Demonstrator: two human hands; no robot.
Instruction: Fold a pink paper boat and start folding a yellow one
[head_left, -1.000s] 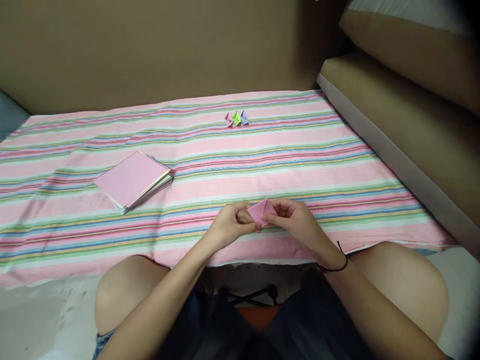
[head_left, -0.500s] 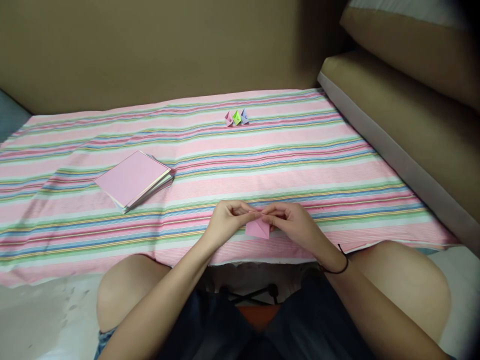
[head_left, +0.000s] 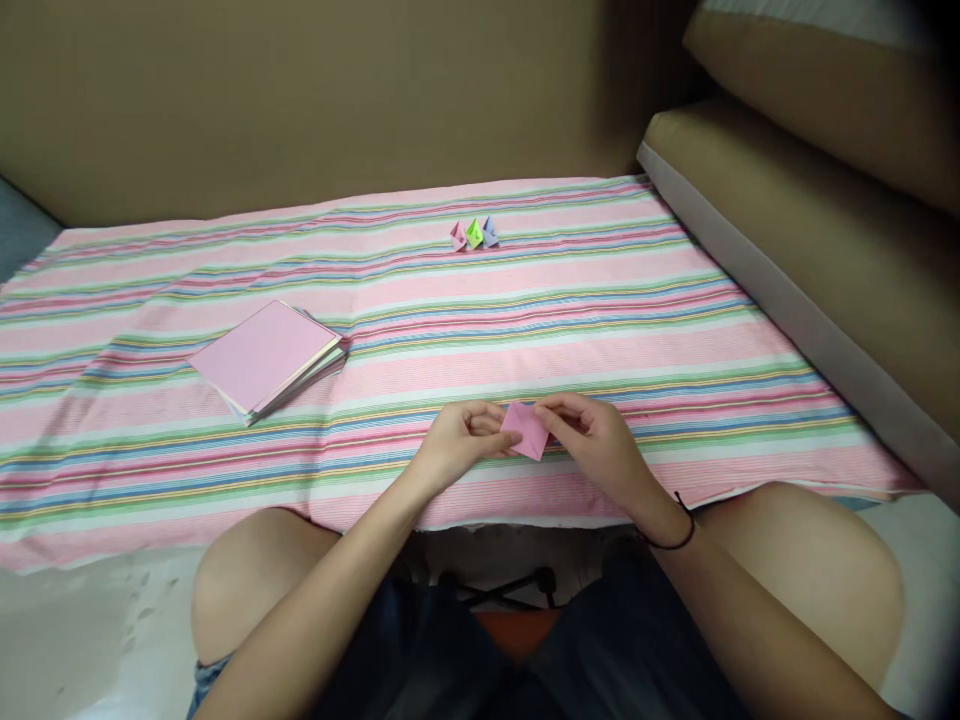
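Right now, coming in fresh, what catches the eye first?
Probably the striped cloth, spread across the middle. Near its front edge, the left hand and right hand hold a small folded pink paper between them. Three little folded paper pieces, pink, green and bluish, sit in a row near the back, and a pink-topped paper stack lies to the left.

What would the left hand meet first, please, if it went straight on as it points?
Past the folded pink paper it pinches, the left hand would probably meet the right hand, though depth is unclear.
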